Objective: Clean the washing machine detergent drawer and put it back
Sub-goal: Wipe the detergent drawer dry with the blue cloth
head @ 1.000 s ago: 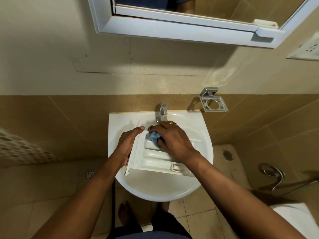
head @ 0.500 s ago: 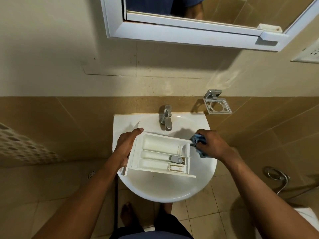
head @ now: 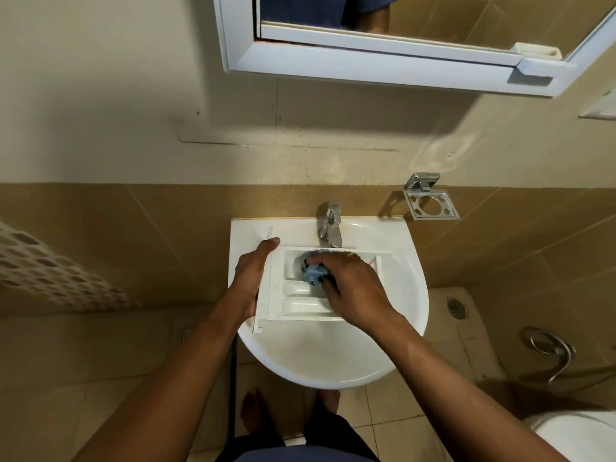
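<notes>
Drawer [head: 300,308] sits across sink [head: 333,361], long axis 9-to-3 o'clock; L hand [head: 253,278] grip clamped on its 9 o'clock end, R hand [head: 353,288] grip clamped on cloth [head: 313,274] in 12 o'clock compartment.

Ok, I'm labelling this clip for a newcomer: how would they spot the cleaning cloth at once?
A white washbasin hangs on the brown-tiled wall, with a white detergent drawer lying across it below the tap. The cloth is the crumpled wad the right hand presses into the drawer's far side, the only blue thing there.
</notes>
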A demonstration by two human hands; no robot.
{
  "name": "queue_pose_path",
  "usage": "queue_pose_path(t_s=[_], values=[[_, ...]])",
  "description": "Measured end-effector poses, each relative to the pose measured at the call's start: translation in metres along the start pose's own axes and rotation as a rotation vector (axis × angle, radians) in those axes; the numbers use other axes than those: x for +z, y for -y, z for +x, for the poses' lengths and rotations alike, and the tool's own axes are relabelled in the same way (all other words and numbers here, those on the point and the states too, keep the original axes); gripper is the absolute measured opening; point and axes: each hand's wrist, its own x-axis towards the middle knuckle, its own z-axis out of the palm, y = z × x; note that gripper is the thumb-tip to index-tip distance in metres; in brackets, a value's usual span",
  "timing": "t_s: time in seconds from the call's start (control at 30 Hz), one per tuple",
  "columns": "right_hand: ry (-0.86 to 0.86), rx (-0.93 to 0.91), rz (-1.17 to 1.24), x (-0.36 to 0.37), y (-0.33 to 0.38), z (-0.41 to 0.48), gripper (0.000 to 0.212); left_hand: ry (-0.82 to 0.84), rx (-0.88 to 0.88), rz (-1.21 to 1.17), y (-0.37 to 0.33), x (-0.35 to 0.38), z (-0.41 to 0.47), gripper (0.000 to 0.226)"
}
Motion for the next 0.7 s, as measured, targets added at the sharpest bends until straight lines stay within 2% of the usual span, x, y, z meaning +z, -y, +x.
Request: queue_pose_path(t_s=[0.07,0.17,0.27,0.43,0.57,0.67,0.7], values=[[-0.040,-0.042,0.047,0.008,0.019,0.000,0.045,0.005,-0.013,-0.033,-0.001,0.002,0.000,0.074],[0.062,-0.164,0.094,0.033,0.047,-0.008,0.038,-0.001,-0.018,-0.010,-0.007,0.009,-0.003,0.068],[0.124,-0.261,0.064,0.033,0.036,-0.018,0.030,-0.023,-0.034,-0.052,-0.006,0.005,-0.005,0.072],[0.089,-0.200,-0.092,0.007,-0.002,-0.025,0.024,-0.062,-0.025,-0.029,-0.013,-0.002,0.000,0.101],[-0.003,-0.123,0.023,0.005,0.001,-0.021,0.025,-0.032,0.008,0.009,-0.021,0.002,-0.005,0.089],[0.084,-0.142,0.228,0.009,0.023,-0.010,0.030,0.012,0.022,0.020,-0.019,0.010,-0.009,0.069],[0.120,-0.141,0.218,0.010,0.027,-0.007,0.030,0.010,0.023,0.022,-0.017,0.012,-0.009,0.064]])
